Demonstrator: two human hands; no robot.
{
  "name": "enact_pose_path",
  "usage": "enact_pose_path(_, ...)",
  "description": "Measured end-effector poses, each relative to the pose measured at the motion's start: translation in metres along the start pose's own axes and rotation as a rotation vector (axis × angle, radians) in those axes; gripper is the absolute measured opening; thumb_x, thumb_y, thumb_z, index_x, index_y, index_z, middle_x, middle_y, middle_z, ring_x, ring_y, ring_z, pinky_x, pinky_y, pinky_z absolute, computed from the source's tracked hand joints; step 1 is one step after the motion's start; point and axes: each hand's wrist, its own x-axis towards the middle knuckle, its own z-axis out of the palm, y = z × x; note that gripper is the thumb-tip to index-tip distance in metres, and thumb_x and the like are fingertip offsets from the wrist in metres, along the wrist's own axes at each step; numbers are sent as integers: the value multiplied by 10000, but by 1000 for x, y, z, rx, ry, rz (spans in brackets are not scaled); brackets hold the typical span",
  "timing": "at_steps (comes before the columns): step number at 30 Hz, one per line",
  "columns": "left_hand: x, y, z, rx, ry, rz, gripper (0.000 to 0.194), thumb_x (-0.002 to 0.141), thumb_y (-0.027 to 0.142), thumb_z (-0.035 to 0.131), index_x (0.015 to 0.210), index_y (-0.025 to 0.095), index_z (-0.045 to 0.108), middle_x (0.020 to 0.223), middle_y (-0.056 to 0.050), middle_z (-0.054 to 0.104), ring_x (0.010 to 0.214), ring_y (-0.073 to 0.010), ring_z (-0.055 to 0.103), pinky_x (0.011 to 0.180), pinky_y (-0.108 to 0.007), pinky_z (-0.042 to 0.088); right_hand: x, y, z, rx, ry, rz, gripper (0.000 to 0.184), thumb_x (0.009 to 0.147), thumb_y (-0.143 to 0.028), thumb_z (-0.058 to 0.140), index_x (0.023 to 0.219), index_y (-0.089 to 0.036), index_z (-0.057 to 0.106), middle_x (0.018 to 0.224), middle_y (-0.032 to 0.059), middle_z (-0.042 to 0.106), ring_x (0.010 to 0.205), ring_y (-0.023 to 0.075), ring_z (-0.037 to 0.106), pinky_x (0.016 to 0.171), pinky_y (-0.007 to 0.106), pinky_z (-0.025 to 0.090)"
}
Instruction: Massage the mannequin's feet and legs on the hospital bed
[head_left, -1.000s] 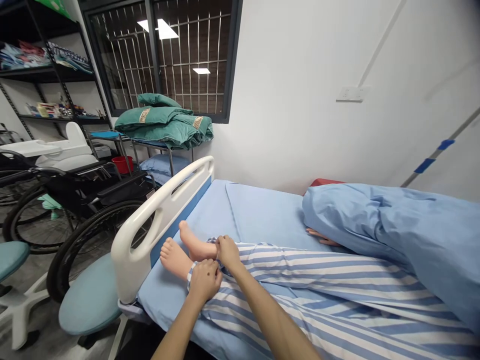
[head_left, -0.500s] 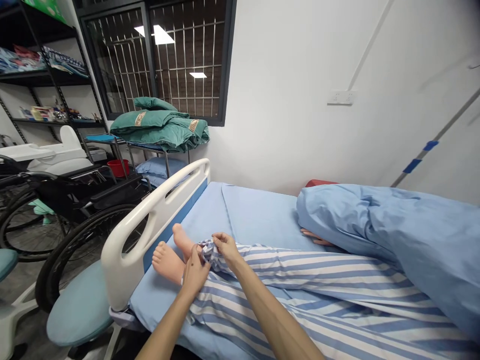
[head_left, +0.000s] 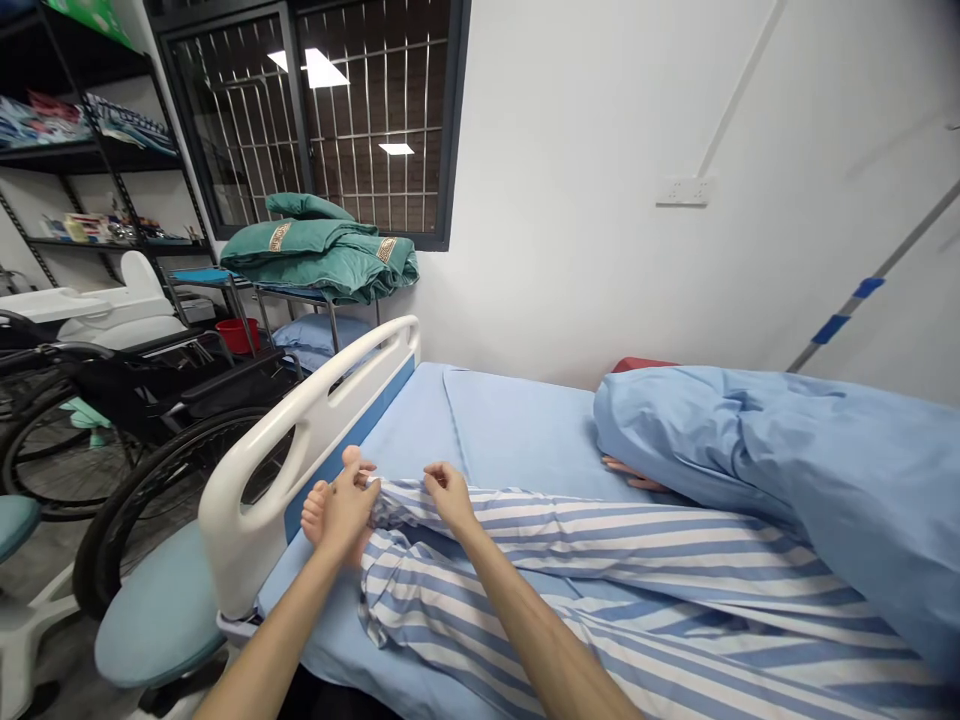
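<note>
Blue-and-white striped trousers (head_left: 615, 530) cover the legs of a figure lying on the bed. At the far leg's cuff, my left hand (head_left: 346, 505) is closed on the striped cloth, in front of the ankles and partly hiding both feet. The toes of the near foot (head_left: 313, 510) show to its left. Farther up the same trouser leg, my right hand (head_left: 451, 497) has thumb and fingers pinched at the cloth's upper edge; the fingertips partly hide the grip. The near leg's cuff (head_left: 375, 600) lies loose over the ankle.
A white bed end board (head_left: 225, 480) rises left of the feet. A light blue quilt (head_left: 750, 430) covers the figure's upper body, with a hand (head_left: 634, 475) showing beneath its edge. A wheelchair (head_left: 187, 410) and a round stool (head_left: 157, 610) stand beyond the board.
My left hand has moved left with the cuff, over the feet. The bunched cloth on the far leg has stretched out toward the ankle. My right hand has stayed almost in place.
</note>
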Motion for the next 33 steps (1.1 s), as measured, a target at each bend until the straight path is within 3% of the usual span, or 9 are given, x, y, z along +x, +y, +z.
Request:
enact_pose_path(4,-14,-9,1,167,-9,191,202,742,218,484,906,199,600,886,-51,624,849,-188,561,791,-297,382,-16,-3,12,-389,-165,-229,248,760,-229,487,978,-179,592,983,65,612,911,173,535,844,291,375)
enact_pose_path(7,-42,-25,8,124,38,226,212,770,242,438,938,189,557,937,-69,594,869,-201,552,787,-324,404,-26,3,18,-649,-247,-247,278,765,-243,501,1024,-191,589,1058,73,586,1022,199,482,887,300,323)
enact_pose_path(13,-105,-82,37,-325,81,-175,327,696,363,508,955,172,450,940,-91,572,827,-207,582,740,-354,471,-29,7,21,-817,-271,-219,334,787,-279,489,1111,-218,542,1117,68,554,1048,209,450,875,302,296)
enact_pose_path(15,-116,-96,47,-503,8,-298,391,642,371,560,952,167,438,928,-93,593,832,-204,593,734,-337,475,-30,1,23,-823,-269,-235,378,791,-278,491,1164,-222,512,1147,79,535,1047,218,446,879,310,293)
enact_pose_path(18,-118,-103,52,-667,-234,-273,349,627,352,588,903,168,476,780,-39,613,756,-179,584,697,-297,457,-29,-9,29,-812,-280,-328,420,811,-280,485,1230,-254,465,1208,77,492,1074,217,425,897,314,285)
enact_pose_path(21,-111,-98,38,-673,-407,-190,245,631,371,607,692,170,481,594,23,517,598,-125,497,586,-238,400,-22,-16,40,-785,-286,-395,388,839,-233,441,1222,-283,474,1207,59,489,1070,202,422,891,299,295)
enact_pose_path(24,-99,-92,9,-630,-402,-118,353,614,433,646,578,174,410,547,50,413,556,-90,404,538,-205,336,-10,-19,50,-780,-313,-365,312,829,-177,430,1105,-241,558,1118,65,536,999,186,453,863,281,313)
enact_pose_path(28,-85,-90,-25,-638,-410,-121,416,633,492,629,592,185,351,543,67,354,534,-72,352,518,-187,300,4,-23,58,-751,-372,-352,231,793,-127,442,947,-187,603,1011,64,576,938,167,481,845,264,317)
enact_pose_path(33,-83,-102,-30,-293,-396,-30,187,687,348,560,718,194,459,632,37,485,612,-115,470,587,-217,368,10,-30,60,-702,-328,-399,231,803,-124,422,959,-190,579,1007,49,590,954,161,489,852,259,308)
